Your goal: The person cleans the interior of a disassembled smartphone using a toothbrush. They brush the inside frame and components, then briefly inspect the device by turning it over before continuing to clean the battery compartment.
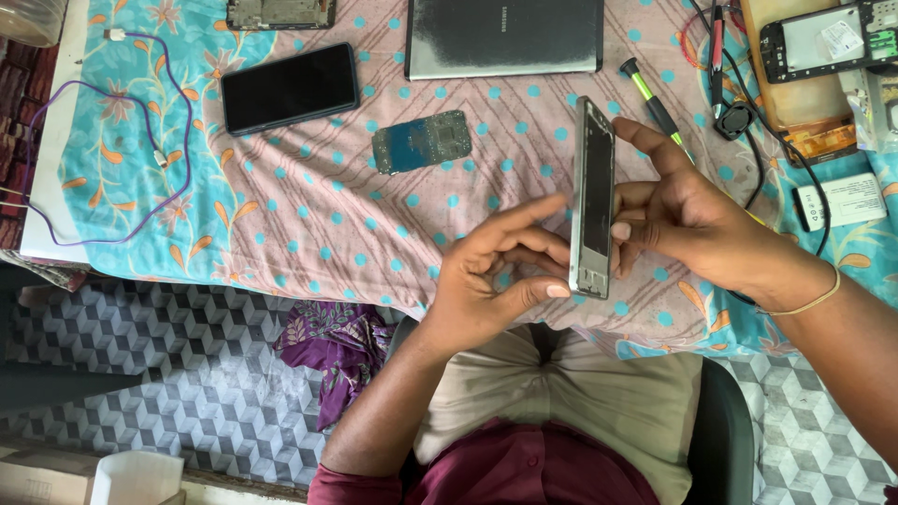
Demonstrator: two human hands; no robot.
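Counter (309, 224) covered in pink dotted cloth with turquoise floral border, grey cube-pattern floor below. Both hands over near edge, right of centre, holding a stripped phone frame (593, 201) edge-on, upright, above the cloth. Right hand (697, 220) grips frame from the right, fingers curled on it, index extended along its top. Left hand (491, 276) pinches frame's lower end, thumb at bottom corner, fingers on its left side. Mid-counter: blue circuit board (422, 141); black phone (290, 88) toward far-left; grey tablet (505, 37) at far edge. Green-handled screwdriver (655, 105) just beyond right hand. Purple cable (112, 159) looped at left edge. Opened phone (828, 39) at far-right corner.
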